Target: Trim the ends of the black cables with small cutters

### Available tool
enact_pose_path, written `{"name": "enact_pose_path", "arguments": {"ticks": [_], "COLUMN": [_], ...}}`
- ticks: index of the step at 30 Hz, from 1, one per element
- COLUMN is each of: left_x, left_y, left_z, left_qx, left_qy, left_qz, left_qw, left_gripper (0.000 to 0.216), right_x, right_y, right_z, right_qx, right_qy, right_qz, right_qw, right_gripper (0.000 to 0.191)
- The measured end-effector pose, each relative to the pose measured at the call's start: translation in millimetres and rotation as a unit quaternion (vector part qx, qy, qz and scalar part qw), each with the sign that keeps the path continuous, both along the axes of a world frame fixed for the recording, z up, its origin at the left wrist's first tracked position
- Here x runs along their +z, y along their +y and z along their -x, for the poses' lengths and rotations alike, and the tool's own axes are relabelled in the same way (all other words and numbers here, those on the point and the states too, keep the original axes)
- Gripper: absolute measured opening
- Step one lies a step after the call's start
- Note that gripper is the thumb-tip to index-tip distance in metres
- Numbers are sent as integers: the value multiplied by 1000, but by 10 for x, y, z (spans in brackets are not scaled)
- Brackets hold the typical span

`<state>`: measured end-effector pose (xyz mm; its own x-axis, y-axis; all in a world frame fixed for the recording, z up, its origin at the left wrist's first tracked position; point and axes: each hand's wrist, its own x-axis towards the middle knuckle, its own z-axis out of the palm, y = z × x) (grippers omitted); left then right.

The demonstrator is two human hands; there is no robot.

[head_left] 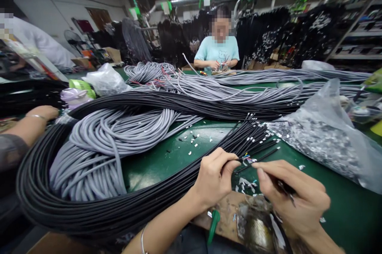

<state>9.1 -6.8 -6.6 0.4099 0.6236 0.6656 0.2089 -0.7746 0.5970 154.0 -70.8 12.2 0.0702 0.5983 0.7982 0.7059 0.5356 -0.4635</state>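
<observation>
My left hand (215, 174) is closed, with thumb and forefinger pinching a black cable near its end. Thin coloured wires (246, 159), blue, yellow and red among them, fan out from that end. Just right of the wires, my right hand (294, 194) is closed with the thumb and forefinger together at their tips. A slim dark tool with a metal tip (288, 192) lies inside the curled right fingers; its kind is mostly hidden. Under and behind my left hand runs a thick bundle of black cables (167, 194), whose white-tipped ends spread out beyond both hands.
Grey cable coils (119, 130) lie left on the green table (176, 158). A clear plastic bag (331, 134) of small pieces sits right. Before me are a wooden board (223, 210) and a green clip (213, 222). Another person (217, 53) works opposite; another arm (32, 125) reaches in left.
</observation>
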Motion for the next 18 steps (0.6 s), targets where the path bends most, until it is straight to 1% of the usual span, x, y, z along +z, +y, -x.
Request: {"name": "enact_pose_path", "arguments": {"ticks": [3,5,7,9,10,13,15,16,18], "left_x": [3,-3,-8,-8,-4,12,20,22,22], "left_y": [6,7,9,11,11,9,4,0,-10], "left_z": [19,31,42,50,54,61,62,61,58], "left_qx": [-26,-44,-60,-69,-74,-86,-86,-82,-71], "left_qy": [-22,-30,-33,-30,-29,-38,-38,-36,-31], "left_qz": [36,63,80,82,79,55,31,18,-5], "left_qw": [999,997,994,994,994,994,995,996,997], "left_gripper": [16,18,20,21,21,20,17,16,15], "right_x": [-34,-63,-73,-62,-51,-18,-7,-6,-15], "right_y": [-4,0,10,29,42,75,76,69,38], "right_z": [-23,-42,-58,-72,-80,-106,-114,-112,-95], "right_qx": [-56,-62,-44,-21,-4,70,100,97,69], "right_qy": [32,52,65,82,99,151,160,152,115], "right_qz": [34,64,83,120,148,221,230,222,180], "right_qw": [997,995,994,989,984,961,955,958,974], "right_gripper": [15,12,10,9,11,27,32,31,21]}}
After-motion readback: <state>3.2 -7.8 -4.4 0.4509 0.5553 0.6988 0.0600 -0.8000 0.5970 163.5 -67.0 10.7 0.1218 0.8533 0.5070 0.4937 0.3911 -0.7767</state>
